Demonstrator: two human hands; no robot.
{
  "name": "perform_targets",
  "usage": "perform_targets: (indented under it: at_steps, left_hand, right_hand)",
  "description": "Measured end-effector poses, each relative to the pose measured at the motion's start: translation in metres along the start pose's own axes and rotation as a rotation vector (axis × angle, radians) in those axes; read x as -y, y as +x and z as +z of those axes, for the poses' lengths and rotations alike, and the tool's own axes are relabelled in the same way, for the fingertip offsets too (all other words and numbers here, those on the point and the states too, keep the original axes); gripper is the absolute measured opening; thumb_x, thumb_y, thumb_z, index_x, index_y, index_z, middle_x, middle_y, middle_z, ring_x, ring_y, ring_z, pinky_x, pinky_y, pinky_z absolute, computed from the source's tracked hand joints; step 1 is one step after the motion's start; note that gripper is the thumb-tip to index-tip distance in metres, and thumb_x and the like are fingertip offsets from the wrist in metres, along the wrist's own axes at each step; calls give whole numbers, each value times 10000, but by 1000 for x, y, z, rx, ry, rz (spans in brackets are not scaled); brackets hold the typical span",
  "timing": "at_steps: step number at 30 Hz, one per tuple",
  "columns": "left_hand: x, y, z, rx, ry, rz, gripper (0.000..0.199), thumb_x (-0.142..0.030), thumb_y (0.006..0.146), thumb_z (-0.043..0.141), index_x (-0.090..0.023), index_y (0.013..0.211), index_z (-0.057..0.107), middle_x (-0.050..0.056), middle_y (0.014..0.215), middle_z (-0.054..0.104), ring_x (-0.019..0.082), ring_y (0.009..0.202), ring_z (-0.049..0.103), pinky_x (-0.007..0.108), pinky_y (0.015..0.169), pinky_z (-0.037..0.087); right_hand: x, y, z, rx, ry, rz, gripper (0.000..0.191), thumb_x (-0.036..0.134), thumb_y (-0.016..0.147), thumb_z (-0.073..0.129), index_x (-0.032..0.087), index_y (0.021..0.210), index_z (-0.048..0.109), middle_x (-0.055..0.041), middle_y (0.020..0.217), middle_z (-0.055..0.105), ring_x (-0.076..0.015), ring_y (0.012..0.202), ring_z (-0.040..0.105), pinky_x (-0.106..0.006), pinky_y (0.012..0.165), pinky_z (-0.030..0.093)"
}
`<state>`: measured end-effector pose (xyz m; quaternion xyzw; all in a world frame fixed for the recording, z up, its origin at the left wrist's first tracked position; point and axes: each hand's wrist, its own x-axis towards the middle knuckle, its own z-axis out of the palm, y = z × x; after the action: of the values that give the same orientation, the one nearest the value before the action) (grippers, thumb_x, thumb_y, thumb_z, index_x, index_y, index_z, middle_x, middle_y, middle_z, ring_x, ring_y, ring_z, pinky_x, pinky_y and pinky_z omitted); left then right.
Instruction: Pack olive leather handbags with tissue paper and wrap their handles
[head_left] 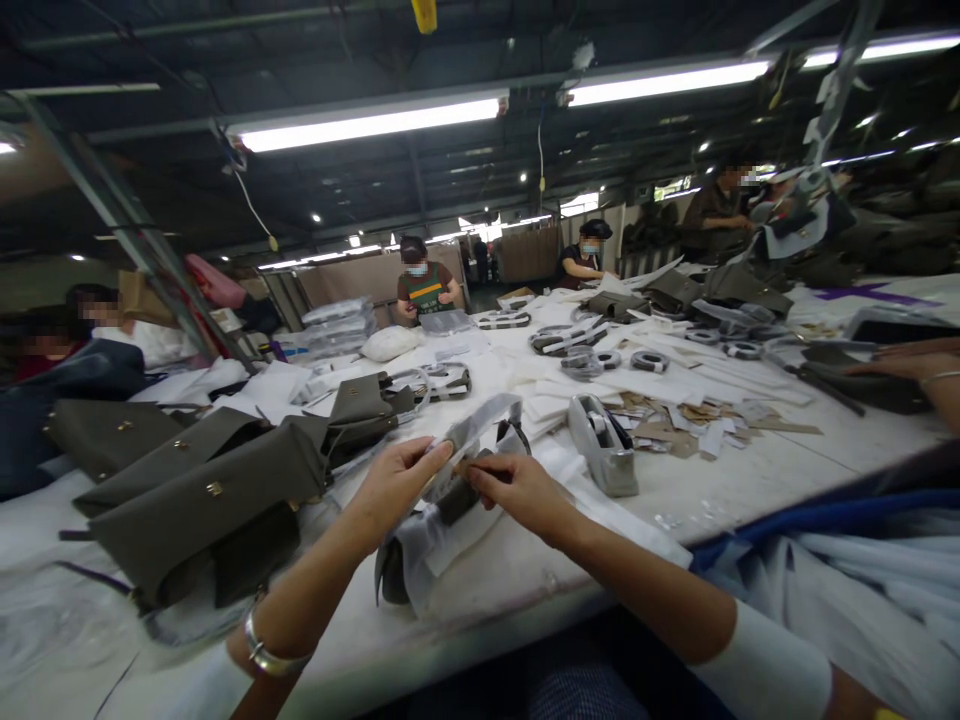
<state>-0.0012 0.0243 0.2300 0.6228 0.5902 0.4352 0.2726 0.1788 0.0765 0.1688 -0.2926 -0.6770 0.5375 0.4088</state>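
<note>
A grey-green handbag (391, 572), partly covered in white wrapping (429, 555), lies before me at the table's front edge. Just above it, my left hand (405, 482) pinches a plastic-wrapped strap (487, 420) between thumb and fingers; the strap's clear film curves up and away to the right. My right hand (517, 490) is closed close beside the left, its fingertips meeting at the strap's lower part. What those fingertips grip is too small and blurred to name. To the left lie several grey-green handbags (255, 470) with gold-coloured clasps, flaps facing up.
Across the white table (660, 520) lie wrapped strap coils (649, 361), a plastic-wrapped bundle (604, 450) and brown paper scraps (690, 420). A co-worker's hand (919, 360) rests on a bag at right. Other people work beyond. Clear plastic (862, 590) hangs at lower right.
</note>
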Motion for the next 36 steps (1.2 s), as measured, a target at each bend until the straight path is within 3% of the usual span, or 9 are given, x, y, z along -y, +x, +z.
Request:
perform_targets:
  at_steps: [3,8,13,19,23,25,28,33,36]
  left_hand:
    - [3,0,-1,49,136,106,435,-576,857,557,-173,815,714,10,743,640,173,710,561,244,640,426]
    - [5,-4,-3,53,270,189,409,-521,911,492,-181,882,717,11,841,675,192,805,587,254,710,422]
    - [0,-12,1,-32,436,210,398,-509,927,462,-212,944,727,37,919,723,226,861,637,280,764,437]
    - [0,-18,11,-131,641,211,385,-478,951,447,-245,1095,718,80,1051,735,255,943,666,307,800,439]
    - [4,-20,15,-181,707,136,407,-480,955,446,-272,1221,673,109,1064,739,297,932,687,349,783,455]
    - [7,-19,16,-187,644,100,413,-495,945,465,-283,1235,668,114,1084,736,323,980,680,382,811,465]
    - [13,-16,16,-216,350,110,439,-480,904,553,-274,1284,631,90,1189,701,307,1128,625,390,919,455]
    - [16,-11,20,-235,-138,63,859,-438,822,676,-196,1529,253,36,954,724,201,907,685,310,831,511]
    - [15,-13,23,-245,-258,38,889,-435,817,705,-212,1535,231,51,993,738,208,956,689,309,865,515]
  right_hand:
    - [6,3,13,-17,239,38,297,478,774,712,187,776,773,7,653,609,-130,643,537,-279,675,439]
    - [12,-5,18,34,628,232,243,384,688,802,191,834,769,-23,899,688,-155,849,580,-284,828,462]
    - [15,-9,20,-20,735,284,293,449,725,799,210,890,766,-19,932,669,-138,840,562,-235,740,467]
    - [15,-7,38,-174,791,290,309,423,645,863,193,818,751,19,745,618,-99,690,506,-202,604,402]
    - [12,-8,46,-237,879,286,310,404,641,864,211,858,753,10,875,665,-106,754,550,-200,617,421]
    - [10,-7,47,-232,889,288,311,403,647,860,216,872,756,6,915,675,-111,776,561,-199,626,428]
    - [10,-6,47,-218,871,297,300,400,662,849,213,878,757,3,926,687,-117,774,572,-210,633,435]
    - [14,-5,42,-176,835,282,294,460,730,801,213,881,748,-7,884,694,-132,746,590,-252,671,483]
    - [13,-6,35,-132,899,251,397,595,818,667,206,853,737,-52,857,699,-187,769,629,-332,740,540]
